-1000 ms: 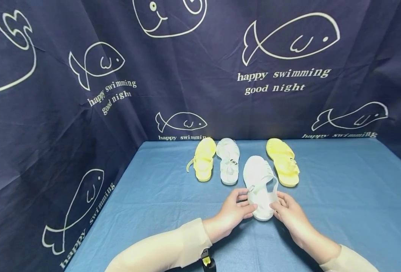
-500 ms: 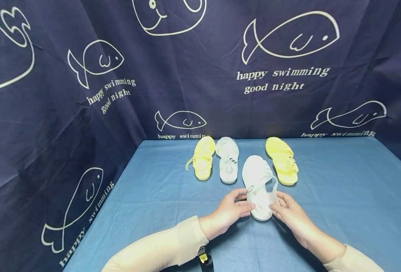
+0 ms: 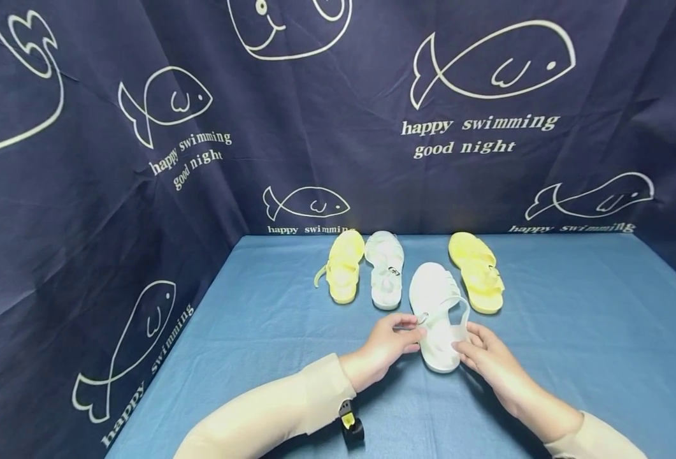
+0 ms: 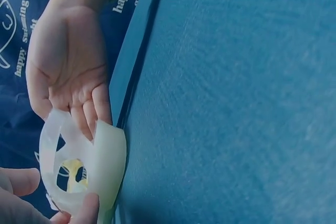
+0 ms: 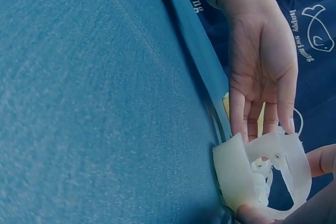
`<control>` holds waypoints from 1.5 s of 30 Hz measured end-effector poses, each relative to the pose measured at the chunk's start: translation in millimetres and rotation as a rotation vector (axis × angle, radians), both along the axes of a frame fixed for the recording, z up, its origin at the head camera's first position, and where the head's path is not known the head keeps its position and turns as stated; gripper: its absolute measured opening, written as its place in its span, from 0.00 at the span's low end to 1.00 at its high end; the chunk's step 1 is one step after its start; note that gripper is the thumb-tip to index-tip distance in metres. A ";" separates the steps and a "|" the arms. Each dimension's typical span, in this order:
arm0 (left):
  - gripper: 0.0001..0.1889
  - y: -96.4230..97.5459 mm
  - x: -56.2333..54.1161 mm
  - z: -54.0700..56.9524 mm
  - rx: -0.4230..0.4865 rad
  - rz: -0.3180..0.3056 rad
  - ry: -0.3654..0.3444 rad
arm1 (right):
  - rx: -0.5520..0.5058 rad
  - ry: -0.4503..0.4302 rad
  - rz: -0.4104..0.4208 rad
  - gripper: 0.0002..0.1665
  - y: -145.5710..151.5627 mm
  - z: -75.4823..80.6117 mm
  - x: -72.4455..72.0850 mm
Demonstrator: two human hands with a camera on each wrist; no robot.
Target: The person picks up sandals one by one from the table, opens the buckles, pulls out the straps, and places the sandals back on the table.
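A white sandal [image 3: 431,287] lies on the blue-covered table in front of me, toe pointing away and slightly left. My left hand [image 3: 385,347] pinches its left side close to the small buckle [image 3: 422,318], thumb on top. On the other side, my right hand [image 3: 494,368] holds the rear right edge where the ankle strap [image 3: 467,311] meets the heel. Seen from the left wrist, the heel end [image 4: 109,163] stands between both hands. The right wrist view shows the heel wall [image 5: 232,169] and a strap opening. The fingers beneath are partly hidden.
Behind the hands stand a second white sandal [image 3: 385,271] with a dark-looking buckle and a yellow sandal [image 3: 345,271] with a loose strap at its left. Another yellow sandal [image 3: 478,274] is at the right. Dark blue fish-print cloth [image 3: 338,127] hangs around the table.
My left hand has slid a little forward along the sandal's side, its thumb now nearer the buckle. The right hand keeps its hold, and the sandals stay in place.
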State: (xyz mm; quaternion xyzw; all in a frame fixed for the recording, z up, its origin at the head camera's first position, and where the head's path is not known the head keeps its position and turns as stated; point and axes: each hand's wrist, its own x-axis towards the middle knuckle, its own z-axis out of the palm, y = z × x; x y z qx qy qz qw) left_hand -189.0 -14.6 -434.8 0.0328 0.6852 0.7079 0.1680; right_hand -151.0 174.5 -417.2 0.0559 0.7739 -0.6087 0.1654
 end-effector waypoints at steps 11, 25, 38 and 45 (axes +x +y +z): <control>0.15 -0.9 -5.7 -4.3 0.000 0.011 -0.012 | 0.077 0.133 -0.141 0.62 7.1 8.9 -7.0; 0.16 -2.7 -4.9 -2.8 -0.061 -0.015 0.040 | 0.296 0.550 0.033 0.45 9.6 35.4 -39.3; 0.16 -3.0 -4.6 -6.6 -0.095 -0.003 0.048 | 0.347 0.524 0.221 0.34 13.9 40.1 -73.6; 0.15 -2.7 -4.8 -4.8 -0.121 0.001 0.055 | 0.344 0.513 0.363 0.28 9.0 38.4 -87.2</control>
